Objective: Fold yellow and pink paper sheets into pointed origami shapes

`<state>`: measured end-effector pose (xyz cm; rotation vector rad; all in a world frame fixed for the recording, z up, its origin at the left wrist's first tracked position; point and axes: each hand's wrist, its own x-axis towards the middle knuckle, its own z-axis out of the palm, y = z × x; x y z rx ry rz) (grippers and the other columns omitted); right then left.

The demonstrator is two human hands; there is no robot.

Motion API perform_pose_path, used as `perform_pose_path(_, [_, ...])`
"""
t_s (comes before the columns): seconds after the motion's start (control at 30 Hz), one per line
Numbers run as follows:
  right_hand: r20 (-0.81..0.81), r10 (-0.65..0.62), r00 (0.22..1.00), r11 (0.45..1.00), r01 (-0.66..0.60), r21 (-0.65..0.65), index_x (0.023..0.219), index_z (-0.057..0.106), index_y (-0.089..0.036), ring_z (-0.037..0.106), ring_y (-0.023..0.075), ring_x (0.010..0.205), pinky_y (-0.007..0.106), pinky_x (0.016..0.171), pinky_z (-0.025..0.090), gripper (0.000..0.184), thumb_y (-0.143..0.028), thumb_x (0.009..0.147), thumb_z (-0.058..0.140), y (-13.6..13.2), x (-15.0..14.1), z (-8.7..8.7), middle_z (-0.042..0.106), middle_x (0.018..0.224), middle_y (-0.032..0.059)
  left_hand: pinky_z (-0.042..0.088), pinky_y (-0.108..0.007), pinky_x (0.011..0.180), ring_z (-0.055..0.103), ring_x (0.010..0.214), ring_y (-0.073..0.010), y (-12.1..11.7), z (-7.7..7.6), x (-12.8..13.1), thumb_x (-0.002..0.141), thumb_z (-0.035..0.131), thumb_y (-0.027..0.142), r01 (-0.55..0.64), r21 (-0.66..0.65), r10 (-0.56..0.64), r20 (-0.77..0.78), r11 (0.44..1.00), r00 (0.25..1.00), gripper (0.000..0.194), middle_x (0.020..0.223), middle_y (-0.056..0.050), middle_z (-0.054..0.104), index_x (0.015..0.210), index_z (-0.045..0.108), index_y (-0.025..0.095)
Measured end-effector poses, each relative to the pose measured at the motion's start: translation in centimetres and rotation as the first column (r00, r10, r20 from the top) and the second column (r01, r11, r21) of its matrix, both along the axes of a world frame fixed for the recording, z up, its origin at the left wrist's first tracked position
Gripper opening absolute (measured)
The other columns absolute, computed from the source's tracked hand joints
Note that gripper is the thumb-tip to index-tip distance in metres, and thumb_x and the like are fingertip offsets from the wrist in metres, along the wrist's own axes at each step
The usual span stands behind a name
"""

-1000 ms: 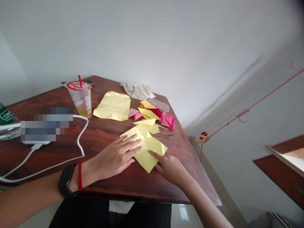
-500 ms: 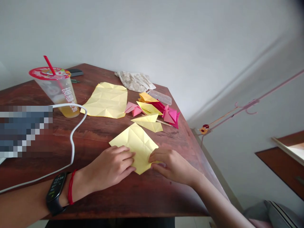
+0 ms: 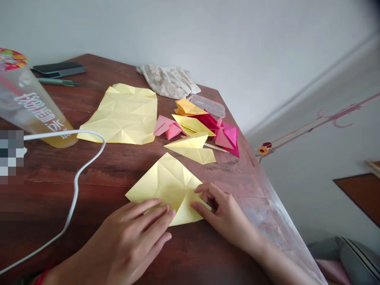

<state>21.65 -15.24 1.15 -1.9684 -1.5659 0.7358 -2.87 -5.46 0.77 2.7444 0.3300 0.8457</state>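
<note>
A creased yellow sheet of paper point(image 3: 166, 178) lies on the table in front of me, one corner pointing away. My left hand point(image 3: 133, 233) rests across its near left side, fingers stretched out and flat on the paper. At the right side of the sheet is my right hand point(image 3: 218, 206), thumb and fingertips apart and curved over the paper. That hand hides the sheet's right corner, and the left one covers part of the near edge. A fold line runs between the two hands. Just beyond lies a folded pale yellow paper piece point(image 3: 192, 148).
Folded pink paper point(image 3: 168, 127), magenta paper point(image 3: 228, 136) and orange paper point(image 3: 188, 107) lie behind, near a clear plastic box point(image 3: 208, 105). A larger creased yellow sheet point(image 3: 124, 114), a drink cup point(image 3: 38, 107), a white cable point(image 3: 75, 186) and a cloth point(image 3: 169, 81) surround them.
My left hand has flattened out and shifted toward me. The right hand's thumb and fingers have spread, and the paper's right side is laid out wider. The view has moved closer.
</note>
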Motion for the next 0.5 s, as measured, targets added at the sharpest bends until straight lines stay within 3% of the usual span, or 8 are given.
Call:
perform_pose_path(0.1, [0.027,-0.004,1.0,1.0,0.005,-0.002,0.112,0.065,-0.023,0.052,0.0121,0.053,0.023,0.053,0.042,0.02,-0.036,0.097,0.062,-0.1,-0.1,-0.1,0.056,0.064,-0.0054,0.052,-0.033,0.1,0.067,0.118,-0.0197,-0.1,-0.3,-0.2,0.106,0.047,0.029,0.007,0.078,0.003,-0.132,0.997,0.991,0.037,0.142,-0.003,0.065,0.139,0.062,0.023])
perform_pose_path(0.2, [0.02,0.024,0.999,1.0,-0.025,0.006,0.112,0.072,-0.026,0.065,0.0149,0.063,0.025,0.062,0.052,0.02,-0.035,0.098,0.061,0.0,-0.2,-0.2,0.072,0.08,0.0007,0.049,-0.039,0.108,0.056,0.135,-0.0256,-0.5,-1.3,-0.7,0.103,0.051,0.041,0.051,0.117,-0.018,-0.27,0.992,0.963,0.05,0.156,-0.006,0.051,0.15,0.053,0.024])
perform_pose_path(0.33, [0.016,0.075,0.997,0.995,-0.076,0.062,0.112,0.076,-0.026,0.074,0.0206,0.091,0.03,0.081,0.059,0.021,-0.033,0.1,0.06,0.1,-0.2,-0.2,0.079,0.106,0.0055,0.045,-0.042,0.114,0.046,0.144,-0.0293,-1.0,-2.5,-1.5,0.098,0.059,0.043,0.074,0.091,-0.04,-0.33,0.993,0.943,0.064,0.16,-0.006,0.046,0.156,0.044,0.024])
perform_pose_path(0.5, [0.126,0.126,0.984,0.99,-0.133,0.048,0.121,0.075,-0.026,0.073,0.02,0.083,0.03,0.076,0.06,0.029,-0.03,0.103,0.053,0.1,-0.3,0.0,0.077,0.096,0.0066,0.043,-0.039,0.114,0.044,0.146,-0.029,-1.1,-2.5,-1.7,0.095,0.062,0.048,0.083,0.09,-0.048,-0.338,0.992,0.94,0.071,0.16,-0.008,0.045,0.157,0.043,0.02])
